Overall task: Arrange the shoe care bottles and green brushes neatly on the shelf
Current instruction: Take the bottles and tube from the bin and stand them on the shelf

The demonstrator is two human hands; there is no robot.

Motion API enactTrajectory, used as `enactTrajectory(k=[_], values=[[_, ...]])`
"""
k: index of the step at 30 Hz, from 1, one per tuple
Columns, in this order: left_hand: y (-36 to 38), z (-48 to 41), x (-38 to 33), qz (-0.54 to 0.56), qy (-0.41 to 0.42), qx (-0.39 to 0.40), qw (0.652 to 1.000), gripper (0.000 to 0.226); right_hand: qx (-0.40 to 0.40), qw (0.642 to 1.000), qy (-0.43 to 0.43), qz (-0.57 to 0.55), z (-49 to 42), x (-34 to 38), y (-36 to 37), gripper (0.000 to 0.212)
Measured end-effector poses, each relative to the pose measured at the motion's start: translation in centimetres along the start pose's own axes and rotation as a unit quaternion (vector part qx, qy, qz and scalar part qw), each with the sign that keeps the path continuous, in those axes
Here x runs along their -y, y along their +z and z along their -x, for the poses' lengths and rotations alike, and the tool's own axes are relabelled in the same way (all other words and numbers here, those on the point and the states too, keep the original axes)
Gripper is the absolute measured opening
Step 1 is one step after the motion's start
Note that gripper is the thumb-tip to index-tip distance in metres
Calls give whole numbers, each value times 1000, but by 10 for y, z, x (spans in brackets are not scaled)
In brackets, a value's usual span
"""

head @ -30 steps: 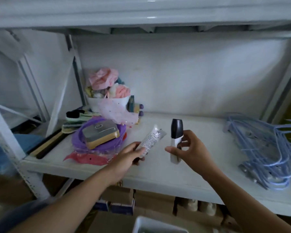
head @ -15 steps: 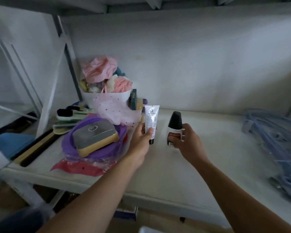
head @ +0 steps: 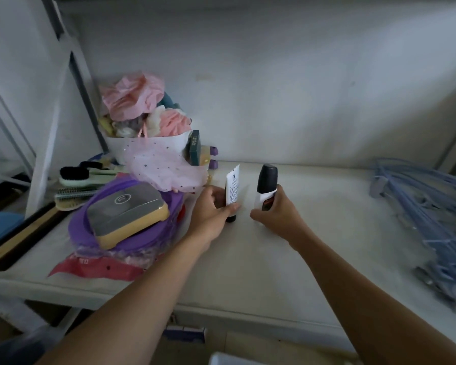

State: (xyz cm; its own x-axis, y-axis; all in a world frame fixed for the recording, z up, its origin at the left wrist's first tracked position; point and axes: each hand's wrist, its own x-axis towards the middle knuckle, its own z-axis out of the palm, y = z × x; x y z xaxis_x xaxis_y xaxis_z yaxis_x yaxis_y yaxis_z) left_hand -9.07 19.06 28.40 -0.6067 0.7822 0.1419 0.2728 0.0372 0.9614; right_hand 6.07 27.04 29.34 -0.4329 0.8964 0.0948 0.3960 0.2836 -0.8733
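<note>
Standing two bottles side by side, mid-frame.
Left hand (head: pixel 213 212) grips the white squeeze tube (head: pixel 232 189) cap-down; right hand (head: pixel 275 209) clasps the black-capped white bottle (head: pixel 266 186), steadying both upright.

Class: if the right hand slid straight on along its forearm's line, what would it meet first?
Probably the white squeeze tube gripped by the left hand; the right hand, holding the black-capped white bottle, points toward it.

The left hand (head: pixel 211 210) grips a white tube (head: pixel 232 189); the right hand (head: pixel 277 212) grips a black-capped bottle (head: pixel 266 187).
</note>
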Motion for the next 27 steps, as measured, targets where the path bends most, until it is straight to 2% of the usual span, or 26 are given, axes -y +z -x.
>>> enactTrajectory(k=[3, 8, 10, 14, 16, 19, 27], values=[[1, -3, -1, -36, 28, -15, 999, 50, 5, 1000, -8, 5, -1, -3, -2, 62], [1, -2, -7, -67, 41, 5, 997, 50, 15, 999, -22, 31, -3, -8, -8, 43], [-2, -2, -11, -88, 36, 35, 995, 51, 29, 999, -13, 37, -3, -8, -11, 51], [-13, -8, -8, -143, -12, 140, 980, 76, 51, 998, 0, 41, -5, -8, -16, 55], [-16, -12, -4, -169, -11, 154, 973, 68, 51, 997, -1, 55, -6, -11, -18, 51], [-14, -14, 0, -185, 9, 135, 973, 47, 44, 997, -4, 69, -9, -15, -21, 45], [7, -29, 14, -170, 37, 49, 984, 42, 4, 996, -21, 85, -17, -26, -26, 36]])
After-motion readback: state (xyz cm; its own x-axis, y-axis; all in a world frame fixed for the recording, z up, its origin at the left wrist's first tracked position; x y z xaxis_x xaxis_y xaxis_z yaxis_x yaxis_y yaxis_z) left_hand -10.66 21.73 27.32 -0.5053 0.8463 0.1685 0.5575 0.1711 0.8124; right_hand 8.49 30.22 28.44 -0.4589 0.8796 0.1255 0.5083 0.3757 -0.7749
